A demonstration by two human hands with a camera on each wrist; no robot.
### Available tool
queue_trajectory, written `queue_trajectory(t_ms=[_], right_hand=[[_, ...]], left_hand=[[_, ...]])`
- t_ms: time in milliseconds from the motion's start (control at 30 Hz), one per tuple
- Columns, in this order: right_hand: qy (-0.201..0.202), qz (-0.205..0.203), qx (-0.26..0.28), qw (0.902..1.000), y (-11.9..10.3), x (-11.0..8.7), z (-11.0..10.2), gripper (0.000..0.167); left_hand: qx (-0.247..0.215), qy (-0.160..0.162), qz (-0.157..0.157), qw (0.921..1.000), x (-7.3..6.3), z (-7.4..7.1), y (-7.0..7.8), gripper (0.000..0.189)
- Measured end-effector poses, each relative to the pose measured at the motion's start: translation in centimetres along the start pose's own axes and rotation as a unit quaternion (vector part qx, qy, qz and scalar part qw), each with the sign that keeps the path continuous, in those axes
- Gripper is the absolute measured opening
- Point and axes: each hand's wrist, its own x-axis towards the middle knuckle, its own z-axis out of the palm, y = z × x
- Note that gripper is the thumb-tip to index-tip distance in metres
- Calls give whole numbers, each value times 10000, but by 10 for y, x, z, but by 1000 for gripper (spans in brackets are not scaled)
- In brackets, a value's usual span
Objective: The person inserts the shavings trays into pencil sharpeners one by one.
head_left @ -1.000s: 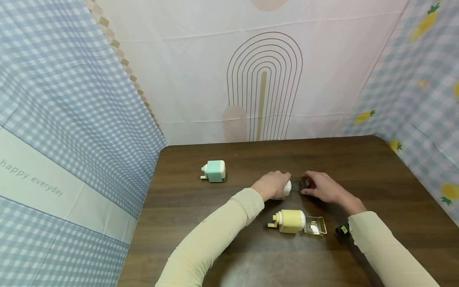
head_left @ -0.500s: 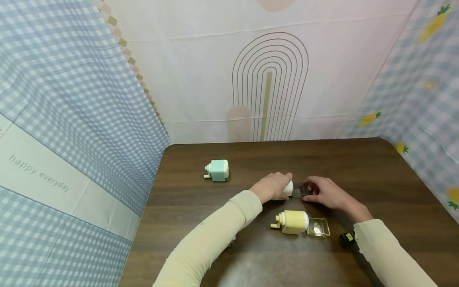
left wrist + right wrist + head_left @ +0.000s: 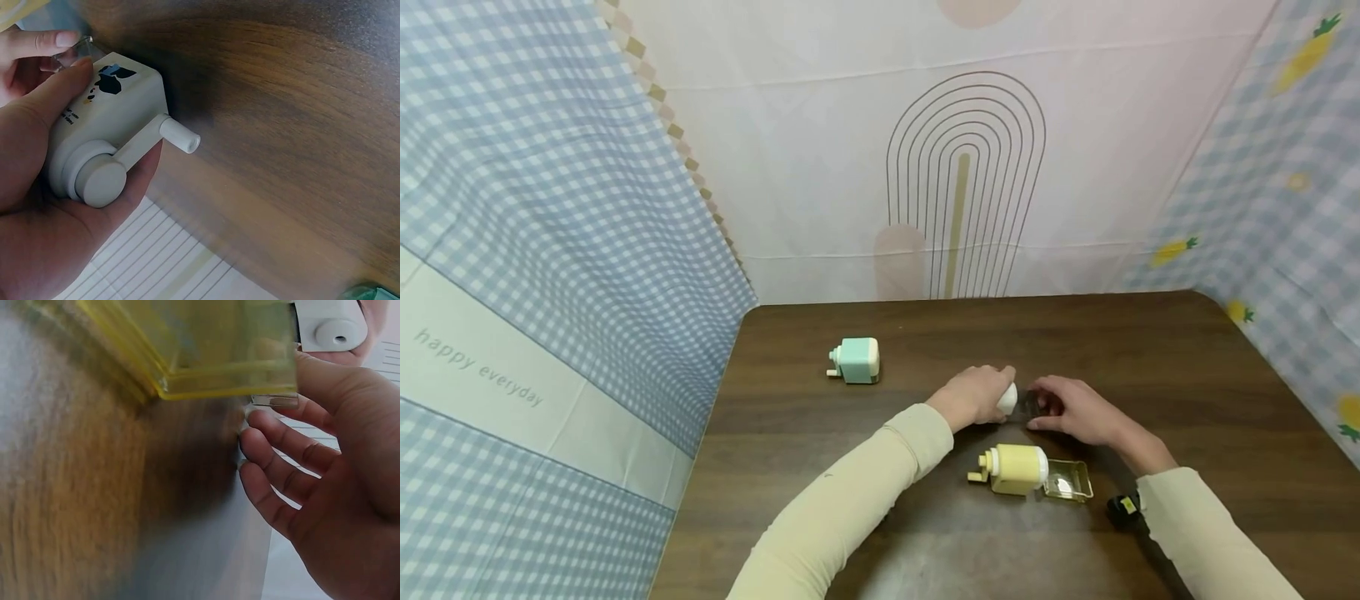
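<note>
My left hand [image 3: 973,396] grips a white crank-handled pencil sharpener [image 3: 125,106], thumb along its printed side and fingers beneath. Its crank [image 3: 150,140] points away from the palm in the left wrist view. At the sharpener's other end, my right hand [image 3: 1078,410] pinches a clear shavings drawer [image 3: 275,400] between thumb and index finger, the other fingers loosely bent below. Nearer the front lies a yellow pencil sharpener [image 3: 1018,468], its see-through yellow drawer [image 3: 1078,482] pulled out; this drawer partly covers the right wrist view.
A mint-green pencil sharpener [image 3: 859,361] stands at the back left of the brown wooden table [image 3: 790,467]. A small black object with a yellow mark [image 3: 1122,510] shows beside the right sleeve. Patterned cloths [image 3: 820,167] hang behind the table and along both sides.
My right hand has come slightly closer to my left, and less of the clear drawer shows between them. The head view has shifted a little. Both other sharpeners stay put.
</note>
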Motion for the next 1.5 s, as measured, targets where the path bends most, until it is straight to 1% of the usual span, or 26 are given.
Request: queue_trajectory(t_ms=[133, 300, 333, 433, 533, 567, 667, 767, 1100, 1500], right_hand=[[-2, -26, 9, 10000, -3, -2, 2, 40], [-73, -25, 231, 9997, -7, 0, 3, 37], [-96, -14, 267, 9996, -8, 0, 3, 38], [-135, 65, 291, 9995, -9, 1, 2, 47], [-152, 194, 279, 9993, -8, -1, 0, 49], [-160, 245, 286, 9992, -8, -1, 0, 48], [-202, 322, 357, 9986, -6, -3, -1, 38], [-184, 309, 406, 9985, -4, -4, 0, 35], [-108, 340, 357, 9987, -4, -3, 4, 33], [-98, 205, 361, 9991, -12, 2, 7, 32]], left_hand=[[-20, -27, -41, 10000, 2, 1, 2, 55], [-24, -67, -99, 9999, 1, 0, 2, 55], [-32, -83, -117, 9999, 1, 0, 3, 55], [-55, -148, -163, 9997, 0, -2, 3, 54], [-77, -184, -154, 9997, 0, -4, 4, 53], [-76, -189, -148, 9997, 0, -4, 4, 52], [-80, -225, -155, 9996, 0, -5, 5, 52], [-65, -262, -173, 9995, 0, -5, 6, 53], [-87, -236, -192, 9995, 0, -5, 5, 53], [-40, -260, -184, 9995, 3, -5, 5, 56]])
